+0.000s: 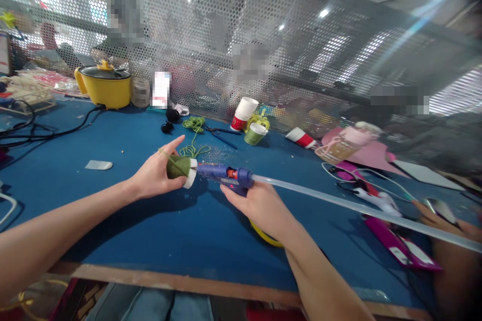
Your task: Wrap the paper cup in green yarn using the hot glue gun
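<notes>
My left hand [160,173] is closed around a small paper cup [178,166] wrapped in green yarn, tilted with its white rim toward the right. One finger of that hand points up, with a strand of yarn near it. My right hand [263,205] grips a blue glue gun [222,173], its nozzle at the cup's white rim; whether they touch I cannot tell. A long translucent glue stick [339,203] sticks out of the gun's back. Green yarn [194,149] trails from the cup to a loose tangle behind it.
Behind lie blue-handled pliers [222,135], a green-wrapped cup [256,133], stacked paper cups [244,113] and a red-and-white cup [301,137]. A yellow electric pot [105,88] stands back left before a perforated metal screen [203,35]. At right, another person's hand [433,215] is near a purple package [399,246].
</notes>
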`<act>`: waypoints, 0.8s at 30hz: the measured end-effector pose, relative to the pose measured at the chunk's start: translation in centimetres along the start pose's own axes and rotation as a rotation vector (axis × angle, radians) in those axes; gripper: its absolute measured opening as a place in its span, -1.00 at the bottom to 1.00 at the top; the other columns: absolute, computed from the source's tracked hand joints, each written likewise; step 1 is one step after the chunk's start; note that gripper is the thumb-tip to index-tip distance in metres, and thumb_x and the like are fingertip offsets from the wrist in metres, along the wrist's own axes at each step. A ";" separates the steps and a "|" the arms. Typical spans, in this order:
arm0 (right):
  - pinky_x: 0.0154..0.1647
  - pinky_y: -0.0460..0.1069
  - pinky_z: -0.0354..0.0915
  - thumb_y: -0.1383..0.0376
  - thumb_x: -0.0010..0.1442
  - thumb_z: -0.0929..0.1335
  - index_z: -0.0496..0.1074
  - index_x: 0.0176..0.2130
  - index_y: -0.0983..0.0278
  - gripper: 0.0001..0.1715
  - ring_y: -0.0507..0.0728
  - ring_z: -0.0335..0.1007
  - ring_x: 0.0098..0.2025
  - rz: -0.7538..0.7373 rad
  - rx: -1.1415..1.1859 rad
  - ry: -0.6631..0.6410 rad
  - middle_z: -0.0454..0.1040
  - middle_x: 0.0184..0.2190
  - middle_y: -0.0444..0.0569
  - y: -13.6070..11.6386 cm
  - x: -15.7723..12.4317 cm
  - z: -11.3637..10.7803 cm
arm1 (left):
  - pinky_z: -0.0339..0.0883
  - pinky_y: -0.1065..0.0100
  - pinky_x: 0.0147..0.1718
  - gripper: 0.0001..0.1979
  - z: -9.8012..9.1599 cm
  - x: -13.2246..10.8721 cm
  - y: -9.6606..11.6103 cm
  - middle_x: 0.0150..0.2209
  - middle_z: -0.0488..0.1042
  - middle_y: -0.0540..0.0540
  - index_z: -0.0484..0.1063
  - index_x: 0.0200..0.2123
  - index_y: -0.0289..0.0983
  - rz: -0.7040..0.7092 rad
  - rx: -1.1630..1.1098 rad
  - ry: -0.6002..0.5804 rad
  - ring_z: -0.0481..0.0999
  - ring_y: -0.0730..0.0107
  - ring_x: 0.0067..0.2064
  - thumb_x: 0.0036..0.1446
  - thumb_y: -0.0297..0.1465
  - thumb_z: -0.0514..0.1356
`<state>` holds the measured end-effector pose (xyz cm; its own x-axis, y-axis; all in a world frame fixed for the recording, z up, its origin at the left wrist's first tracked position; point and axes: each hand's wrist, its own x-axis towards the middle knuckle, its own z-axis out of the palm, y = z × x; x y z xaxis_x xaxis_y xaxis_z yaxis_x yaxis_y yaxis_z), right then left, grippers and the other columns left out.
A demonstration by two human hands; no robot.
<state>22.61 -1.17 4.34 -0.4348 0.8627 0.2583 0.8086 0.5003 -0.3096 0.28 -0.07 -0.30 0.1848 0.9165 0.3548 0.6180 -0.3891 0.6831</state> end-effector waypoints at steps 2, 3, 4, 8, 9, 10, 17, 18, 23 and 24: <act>-0.47 -0.07 0.20 0.22 0.08 0.24 0.40 -0.45 0.28 -0.77 0.06 0.31 -0.51 -0.004 0.005 -0.004 0.43 -0.55 -0.09 -0.1 0.0 -0.1 | 0.28 0.16 -0.20 -0.14 0.0 0.0 0.0 -0.25 0.33 -0.12 -0.15 0.21 -0.31 -0.006 0.000 0.000 0.39 0.26 -0.27 -0.16 -0.38 0.20; -0.47 -0.07 0.20 0.22 0.08 0.24 0.40 -0.45 0.28 -0.77 0.07 0.31 -0.51 -0.005 0.006 -0.007 0.43 -0.54 -0.09 -0.2 0.0 -0.1 | 0.28 0.16 -0.20 -0.14 0.0 0.0 0.0 -0.25 0.33 -0.12 -0.14 0.21 -0.31 -0.007 0.001 0.001 0.39 0.26 -0.27 -0.16 -0.38 0.20; -0.46 -0.07 0.20 0.22 0.08 0.24 0.40 -0.44 0.28 -0.78 0.07 0.32 -0.50 -0.008 0.008 -0.011 0.44 -0.53 -0.09 -0.2 0.0 -0.2 | 0.28 0.16 -0.20 -0.14 0.0 0.0 0.0 -0.25 0.33 -0.12 -0.15 0.21 -0.31 -0.007 0.003 0.001 0.39 0.25 -0.26 -0.16 -0.37 0.20; -0.45 -0.07 0.19 0.23 0.08 0.23 0.41 -0.41 0.26 -0.79 0.08 0.33 -0.47 -0.029 0.006 -0.029 0.44 -0.54 -0.10 -0.4 -0.1 -0.3 | 0.27 0.17 -0.20 -0.14 0.0 0.1 -0.1 -0.27 0.34 -0.12 -0.15 0.21 -0.32 -0.007 0.017 0.009 0.39 0.23 -0.23 -0.15 -0.37 0.19; -0.45 -0.07 0.19 0.23 0.08 0.23 0.41 -0.40 0.26 -0.79 0.09 0.33 -0.47 -0.029 0.008 -0.033 0.44 -0.54 -0.10 -0.4 -0.1 -0.4 | 0.27 0.17 -0.20 -0.14 0.0 0.1 -0.1 -0.26 0.34 -0.12 -0.14 0.21 -0.33 -0.007 0.021 0.011 0.39 0.22 -0.23 -0.15 -0.37 0.19; -0.46 -0.07 0.19 0.23 0.08 0.23 0.41 -0.40 0.26 -0.79 0.09 0.34 -0.46 -0.026 0.010 -0.038 0.44 -0.54 -0.10 -0.4 -0.1 -0.4 | 0.27 0.17 -0.20 -0.14 0.0 0.1 -0.2 -0.26 0.34 -0.12 -0.14 0.21 -0.32 -0.008 0.024 0.013 0.39 0.23 -0.24 -0.15 -0.36 0.20; -0.43 -0.06 0.20 0.23 0.07 0.23 0.41 -0.46 0.25 -0.78 0.09 0.34 -0.47 -0.023 0.030 -0.081 0.44 -0.56 -0.10 -0.5 -0.2 -0.5 | 0.27 0.17 -0.22 -0.14 -0.1 0.0 -0.2 -0.26 0.35 -0.12 -0.14 0.21 -0.30 0.004 0.024 0.018 0.39 0.25 -0.27 -0.15 -0.36 0.20; -0.43 -0.06 0.20 0.23 0.07 0.23 0.41 -0.46 0.25 -0.78 0.09 0.34 -0.47 -0.028 0.035 -0.078 0.45 -0.55 -0.10 -0.5 -0.2 -0.5 | 0.27 0.17 -0.22 -0.14 -0.1 0.0 -0.2 -0.26 0.35 -0.12 -0.14 0.21 -0.29 0.006 0.025 0.023 0.39 0.25 -0.27 -0.16 -0.36 0.20; -0.47 -0.07 0.20 0.23 0.06 0.24 0.41 -0.46 0.26 -0.78 0.08 0.34 -0.49 0.013 0.044 -0.063 0.45 -0.56 -0.10 -0.4 -0.2 -0.4 | 0.27 0.15 -0.20 -0.15 -0.1 0.0 -0.3 -0.24 0.34 -0.13 -0.13 0.20 -0.29 0.007 0.026 0.031 0.39 0.24 -0.25 -0.16 -0.36 0.20; -0.48 -0.07 0.20 0.22 0.06 0.25 0.41 -0.47 0.27 -0.78 0.08 0.33 -0.50 0.026 0.040 -0.055 0.44 -0.56 -0.10 -0.3 -0.2 -0.4 | 0.27 0.15 -0.20 -0.15 -0.1 0.0 -0.3 -0.23 0.34 -0.13 -0.13 0.20 -0.29 0.010 0.027 0.029 0.39 0.23 -0.25 -0.16 -0.36 0.20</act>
<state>22.55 -1.53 4.72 -0.4360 0.8775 0.1999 0.8036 0.4795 -0.3525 0.06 0.01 -0.46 0.1688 0.9095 0.3800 0.6371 -0.3948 0.6620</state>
